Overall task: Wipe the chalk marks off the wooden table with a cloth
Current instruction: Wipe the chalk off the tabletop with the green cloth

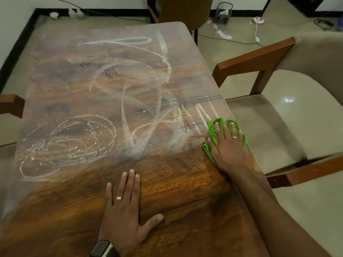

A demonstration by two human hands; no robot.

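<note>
A dark wooden table (167, 191) fills the view, covered with white chalk marks (70, 143): scribbled loops at the left, long smeared arcs through the middle and far end. A bright green cloth (213, 130) lies near the table's right edge. My right hand (228, 145) presses flat on the cloth with straight, spread fingers, and cloth folds show between them. My left hand (126, 206) rests flat on the bare wood near the front, fingers straight, holding nothing. The wood around and in front of both hands shows no chalk.
A cushioned wooden chair (278, 112) stands close against the table's right side. Another chair (178, 10) sits at the far end, and a chair arm (11, 104) shows at the left. Cables, a power strip (258, 20) and small litter lie on the tiled floor beyond.
</note>
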